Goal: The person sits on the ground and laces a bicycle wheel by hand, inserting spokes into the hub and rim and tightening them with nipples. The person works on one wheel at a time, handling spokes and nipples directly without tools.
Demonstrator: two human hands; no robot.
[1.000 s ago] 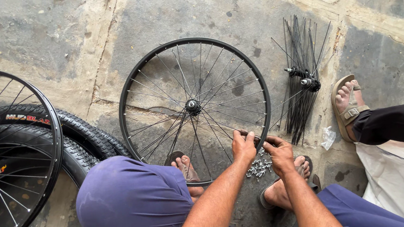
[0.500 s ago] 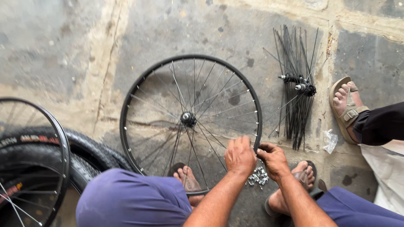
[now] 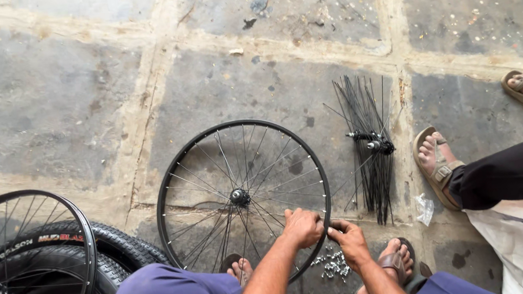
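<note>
Worn grey stone-slab floor — pale sandy joints, daylight

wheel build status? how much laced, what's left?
Done: the wheel looks largely laced, spokes running from hub to rim.
In hand: left hand and right hand both work at the near rim edge; what the fingers pinch is too small to tell.
Left: a pile of small silver fittings lies unused by the hands, and a second hub with loose spokes has no rim.

Free: bare stone floor beyond the wheel. Blocked: tyres at left; spoke bundle and another person's sandalled foot at right; nipples near the knees.
</note>
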